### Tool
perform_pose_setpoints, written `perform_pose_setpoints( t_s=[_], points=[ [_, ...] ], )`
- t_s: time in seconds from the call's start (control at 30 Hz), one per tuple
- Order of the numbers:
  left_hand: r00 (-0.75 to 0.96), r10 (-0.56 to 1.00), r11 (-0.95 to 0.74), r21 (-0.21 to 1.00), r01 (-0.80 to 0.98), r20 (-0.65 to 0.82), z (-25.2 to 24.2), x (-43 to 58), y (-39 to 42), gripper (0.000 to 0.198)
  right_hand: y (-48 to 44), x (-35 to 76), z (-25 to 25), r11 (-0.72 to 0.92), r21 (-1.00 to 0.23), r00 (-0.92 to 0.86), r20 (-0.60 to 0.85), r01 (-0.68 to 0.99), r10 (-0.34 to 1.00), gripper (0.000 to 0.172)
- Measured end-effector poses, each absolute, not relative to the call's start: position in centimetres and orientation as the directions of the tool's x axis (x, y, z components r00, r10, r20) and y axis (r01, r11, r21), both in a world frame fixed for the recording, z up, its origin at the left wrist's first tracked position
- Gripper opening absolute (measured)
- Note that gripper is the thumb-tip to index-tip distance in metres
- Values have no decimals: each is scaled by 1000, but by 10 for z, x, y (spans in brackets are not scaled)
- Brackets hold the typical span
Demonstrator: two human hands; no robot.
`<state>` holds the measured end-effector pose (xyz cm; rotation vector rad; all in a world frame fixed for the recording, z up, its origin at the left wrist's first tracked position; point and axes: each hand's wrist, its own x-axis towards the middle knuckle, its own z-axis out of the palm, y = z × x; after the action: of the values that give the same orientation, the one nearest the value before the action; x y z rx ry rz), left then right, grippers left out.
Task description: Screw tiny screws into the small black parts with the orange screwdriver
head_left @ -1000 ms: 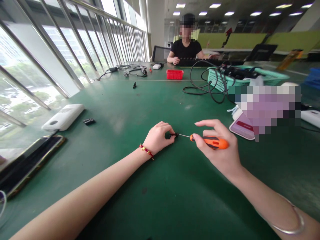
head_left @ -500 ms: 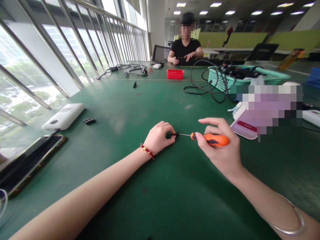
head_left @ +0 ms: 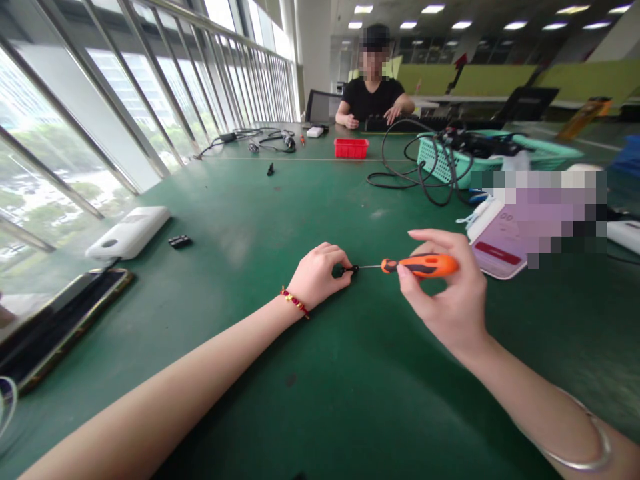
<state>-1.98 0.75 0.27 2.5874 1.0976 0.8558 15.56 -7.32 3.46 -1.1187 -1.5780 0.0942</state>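
Rolled between the fingers, the orange screwdriver (head_left: 419, 265) is riding higher in the right hand (head_left: 450, 300); at nine o'clock, the left hand (head_left: 316, 275) is pinching a small black part (head_left: 349, 270).

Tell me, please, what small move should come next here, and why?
Probably a slight twist of the orange screwdriver by the right hand, pressing lightly leftward: its thin tip already meets the small black part, which the left hand pinches down on the green table, and the shaft lies lined up with it.
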Motion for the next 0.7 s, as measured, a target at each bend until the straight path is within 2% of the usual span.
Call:
perform_pose_setpoints(
  t_s=[0.1,0.2,0.33,0.4,0.47,0.57,0.63,0.7],
  points=[
    [555,710,-703,393,593,433,3,-20,7,2,-69,156,34,585,-569,104,762,578,639,52],
    [554,711,-702,391,594,434,3,-20,7,2,-70,157,34,540,-601,127,729,590,672,53],
    [555,709,-704,381,600,436,3,-20,7,2,-76,157,36,466,-624,70,641,627,765,22],
    [557,707,-705,373,603,436,3,-20,7,2,-78,156,36,469,-613,38,632,635,774,14],
    [559,707,-705,369,606,434,3,-20,8,2,-77,156,36,506,-593,36,670,627,741,21],
    [560,706,-705,367,607,432,4,-20,7,2,-72,156,36,580,-565,53,741,587,669,44],
    [562,706,-706,364,607,431,4,-20,7,2,-71,156,36,585,-582,63,737,565,673,56],
    [563,705,-707,362,608,432,4,-20,7,2,-71,156,36,543,-624,68,689,562,721,56]
  ],
)
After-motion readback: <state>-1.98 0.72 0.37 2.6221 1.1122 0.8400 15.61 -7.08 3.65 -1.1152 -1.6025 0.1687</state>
